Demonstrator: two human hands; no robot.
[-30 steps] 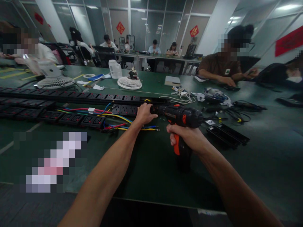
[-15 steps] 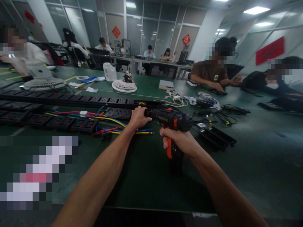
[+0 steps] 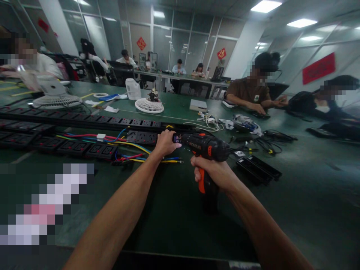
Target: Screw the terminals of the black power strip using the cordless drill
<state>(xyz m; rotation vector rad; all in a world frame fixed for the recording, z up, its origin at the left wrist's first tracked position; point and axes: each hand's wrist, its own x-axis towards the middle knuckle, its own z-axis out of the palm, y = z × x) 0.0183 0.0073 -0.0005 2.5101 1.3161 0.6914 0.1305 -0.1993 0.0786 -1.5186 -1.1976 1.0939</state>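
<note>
My right hand point(image 3: 211, 171) is wrapped round the orange and black grip of a cordless drill point(image 3: 207, 147) held level above the green table point(image 3: 174, 210). The drill's nose points left. My left hand point(image 3: 165, 143) is closed around the chuck at the drill's front end. Just beyond my left hand lie long black power strips point(image 3: 84, 122) with loose red, blue and yellow wires point(image 3: 132, 148) spilling from them.
Small black trays point(image 3: 258, 168) lie right of the drill. Tangled cables point(image 3: 253, 131) sit further back, with two white fan grilles point(image 3: 149, 105) and a white box point(image 3: 198, 105). Other people sit at the table's far and right sides. A blurred patch covers the near left.
The view has shifted a little between frames. Both hands keep their hold on the drill, which now sits slightly further left and lower in the picture.
</note>
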